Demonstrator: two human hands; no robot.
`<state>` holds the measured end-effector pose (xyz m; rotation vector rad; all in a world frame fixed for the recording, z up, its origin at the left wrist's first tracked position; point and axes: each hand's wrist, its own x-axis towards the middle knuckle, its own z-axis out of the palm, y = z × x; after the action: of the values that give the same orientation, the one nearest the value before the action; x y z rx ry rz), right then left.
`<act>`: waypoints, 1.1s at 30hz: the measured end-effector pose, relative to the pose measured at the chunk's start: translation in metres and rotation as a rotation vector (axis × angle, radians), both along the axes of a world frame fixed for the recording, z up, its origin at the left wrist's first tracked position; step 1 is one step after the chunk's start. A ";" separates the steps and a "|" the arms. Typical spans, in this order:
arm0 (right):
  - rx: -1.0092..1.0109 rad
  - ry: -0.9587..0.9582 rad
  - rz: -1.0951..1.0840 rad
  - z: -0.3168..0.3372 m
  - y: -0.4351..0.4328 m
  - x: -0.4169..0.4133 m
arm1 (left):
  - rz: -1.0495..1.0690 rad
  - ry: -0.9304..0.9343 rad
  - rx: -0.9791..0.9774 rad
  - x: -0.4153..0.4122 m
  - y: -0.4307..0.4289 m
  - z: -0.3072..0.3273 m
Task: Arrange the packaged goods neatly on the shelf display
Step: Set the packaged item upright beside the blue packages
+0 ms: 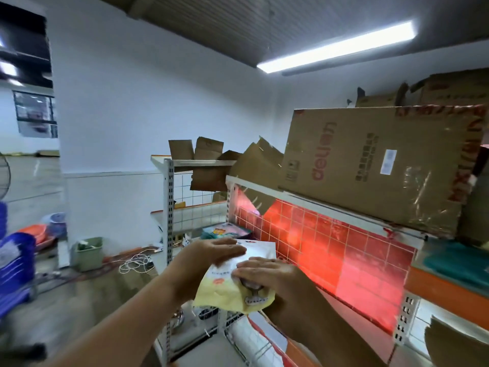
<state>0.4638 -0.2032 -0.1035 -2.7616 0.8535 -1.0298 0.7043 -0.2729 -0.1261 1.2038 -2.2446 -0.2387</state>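
Note:
A pale yellow and white packaged pouch (225, 290) with a cartoon face is held in front of the shelf unit (312, 197). My left hand (211, 254) holds its upper left part, fingers laid over the top. My right hand (264, 274) lies flat on the pouch's right side with straight fingers. Other colourful packages (225, 230) lie on the shelf behind, beside a red wire-grid panel (330, 250).
A large brown cardboard box (370, 165) sits tilted on the top shelf, with more flattened boxes (209, 154) to its left. A second white rack (169, 207) stands behind. On the floor at left are a green bin (88, 252), cables (135, 263) and blue crates (16, 263).

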 end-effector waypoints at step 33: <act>0.225 -0.091 -0.240 -0.123 -0.351 0.050 | 0.032 -0.150 -0.017 0.035 -0.357 -0.082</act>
<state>0.5138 -0.5542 -0.2267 -2.4515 1.2262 -1.0126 0.7392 -0.6302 -0.2085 1.2857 -2.3476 -0.1199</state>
